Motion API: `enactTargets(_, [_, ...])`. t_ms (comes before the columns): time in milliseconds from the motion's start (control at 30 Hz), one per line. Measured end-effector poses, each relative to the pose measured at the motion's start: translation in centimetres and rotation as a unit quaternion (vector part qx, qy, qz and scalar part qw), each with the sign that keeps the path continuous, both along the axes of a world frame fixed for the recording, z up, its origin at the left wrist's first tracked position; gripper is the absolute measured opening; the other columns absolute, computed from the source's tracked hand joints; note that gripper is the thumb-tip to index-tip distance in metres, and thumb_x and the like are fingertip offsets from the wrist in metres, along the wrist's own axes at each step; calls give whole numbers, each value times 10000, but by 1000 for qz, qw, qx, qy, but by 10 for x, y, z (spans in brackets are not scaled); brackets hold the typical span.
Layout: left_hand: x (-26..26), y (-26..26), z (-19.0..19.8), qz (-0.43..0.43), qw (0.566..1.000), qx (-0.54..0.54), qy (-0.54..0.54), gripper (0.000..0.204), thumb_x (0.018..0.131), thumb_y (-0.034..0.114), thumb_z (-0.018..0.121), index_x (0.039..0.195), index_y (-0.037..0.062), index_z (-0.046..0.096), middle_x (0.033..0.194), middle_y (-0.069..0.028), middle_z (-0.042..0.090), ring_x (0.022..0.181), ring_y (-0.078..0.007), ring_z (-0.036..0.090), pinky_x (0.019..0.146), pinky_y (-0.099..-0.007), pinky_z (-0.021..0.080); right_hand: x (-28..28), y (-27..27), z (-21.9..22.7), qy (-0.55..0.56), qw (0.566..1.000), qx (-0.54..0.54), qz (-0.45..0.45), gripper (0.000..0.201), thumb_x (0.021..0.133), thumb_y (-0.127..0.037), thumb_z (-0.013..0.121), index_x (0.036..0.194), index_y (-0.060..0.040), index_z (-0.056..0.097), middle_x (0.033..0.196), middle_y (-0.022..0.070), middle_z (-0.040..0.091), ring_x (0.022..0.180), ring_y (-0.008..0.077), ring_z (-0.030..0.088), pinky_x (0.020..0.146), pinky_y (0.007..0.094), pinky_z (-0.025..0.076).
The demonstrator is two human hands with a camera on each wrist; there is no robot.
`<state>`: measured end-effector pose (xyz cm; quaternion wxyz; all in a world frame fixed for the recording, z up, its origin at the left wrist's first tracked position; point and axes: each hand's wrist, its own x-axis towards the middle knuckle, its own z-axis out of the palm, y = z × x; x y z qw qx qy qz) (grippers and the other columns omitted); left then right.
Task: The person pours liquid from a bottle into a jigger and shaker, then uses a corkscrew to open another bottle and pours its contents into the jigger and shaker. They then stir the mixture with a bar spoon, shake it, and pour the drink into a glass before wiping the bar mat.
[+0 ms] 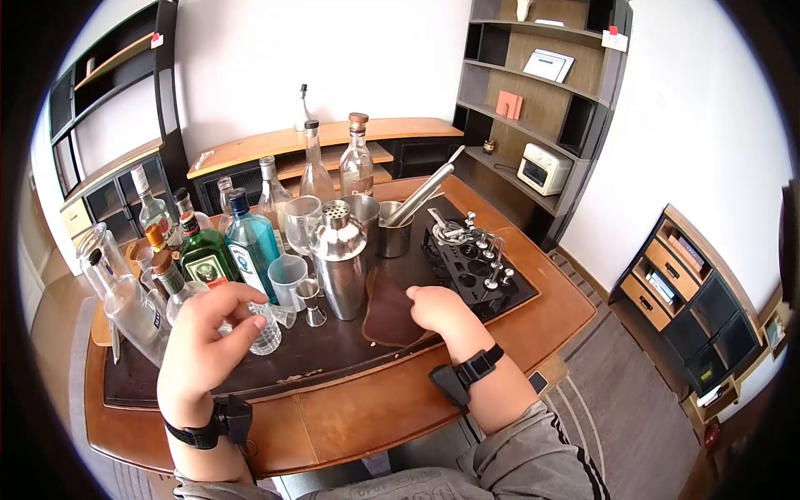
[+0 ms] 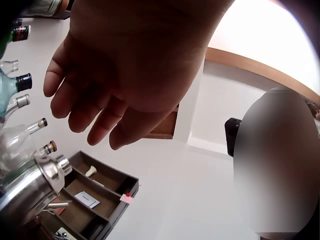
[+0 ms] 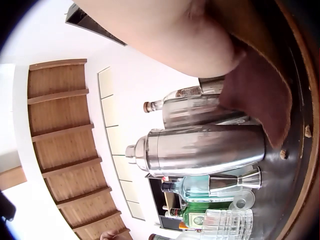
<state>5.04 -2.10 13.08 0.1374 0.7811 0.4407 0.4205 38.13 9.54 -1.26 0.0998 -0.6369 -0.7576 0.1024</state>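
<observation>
My left hand (image 1: 212, 333) hovers at the front left with its fingers loosely bent. Nothing lies in them in the left wrist view, where the hand (image 2: 130, 65) fills the top. Just beyond it in the head view stands a cut-glass tumbler (image 1: 266, 335), partly hidden by the fingers. My right hand (image 1: 442, 312) has its fingers curled at a brown leather piece (image 1: 390, 312) and grips its edge. In the right wrist view the leather (image 3: 262, 95) rises from the dark tabletop, overlapping the mixing tins behind. A steel cocktail shaker (image 1: 342, 279) stands upright between my hands, beside a jigger (image 1: 311, 302).
Several bottles crowd the left, among them a green one (image 1: 204, 254) and a blue one (image 1: 252, 242). A clear plastic cup (image 1: 287, 279) stands beside the shaker. Behind the leather is a steel cup (image 1: 393, 237) holding metal tools. A black bar-tool rack (image 1: 479, 262) lies at the right.
</observation>
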Motion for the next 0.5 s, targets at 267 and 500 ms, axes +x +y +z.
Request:
enactTargets(267, [40, 32, -55, -92, 961, -150, 214, 288, 845, 235, 677, 1088, 83, 658, 769, -131, 644, 734, -305, 642, 663, -400, 502, -4, -3, 0, 127, 983, -65, 119, 422, 839, -58, 512, 1253, -55, 590, 1224, 208, 617, 1115, 357, 599, 942, 392, 468])
enactTargets(500, [43, 48, -97, -97, 937, -193, 273, 341, 866, 283, 651, 1154, 102, 646, 900, -136, 676, 834, -306, 651, 743, -398, 509, 20, -15, 34, 226, 972, 63, -18, 366, 812, -35, 497, 1146, -46, 647, 1030, 218, 676, 1004, 328, 648, 872, 373, 493])
